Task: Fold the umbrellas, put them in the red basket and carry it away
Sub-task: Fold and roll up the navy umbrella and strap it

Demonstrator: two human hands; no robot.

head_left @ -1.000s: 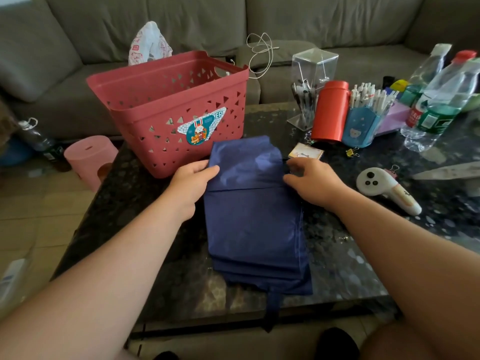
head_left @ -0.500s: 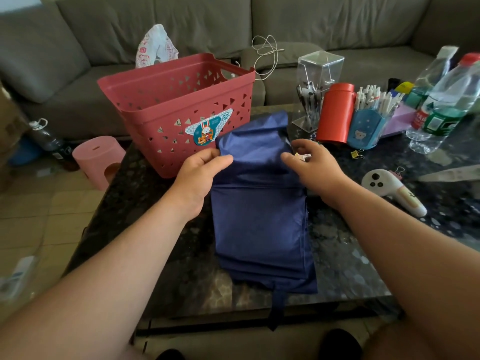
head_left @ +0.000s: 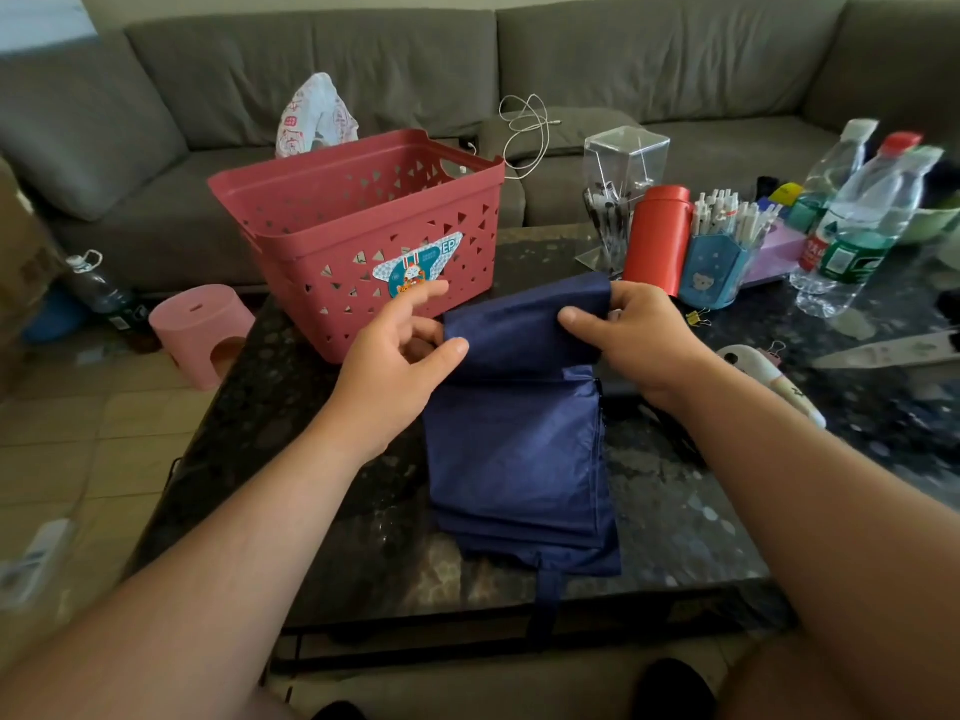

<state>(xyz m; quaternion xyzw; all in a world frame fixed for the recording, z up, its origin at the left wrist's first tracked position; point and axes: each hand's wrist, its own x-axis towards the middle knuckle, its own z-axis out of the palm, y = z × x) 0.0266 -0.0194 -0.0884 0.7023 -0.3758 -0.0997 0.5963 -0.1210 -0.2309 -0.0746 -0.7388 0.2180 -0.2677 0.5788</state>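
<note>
Navy blue cloth fills the space between my hands: the umbrella lies flat on the dark speckled table, its near end at the table edge close to me, a strap hanging over that edge. Its far end is lifted off the table and folded toward me, and I hold it by both corners. My left hand pinches the left corner between thumb and lower fingers, with the index finger stretched out above. My right hand grips the right corner, thumb on top of the cloth and fingers curled behind it. Just beyond my left hand stands the red basket, upright on the table, a sticker on the wall facing me; I cannot see anything inside it. Beyond my right hand stand a red flask, a blue cup of pens and a clear box. Farther right are plastic bottles. Right of my right wrist lies a white controller. Left of my left arm, on the floor, sits a pink stool. A grey sofa runs behind everything.
</note>
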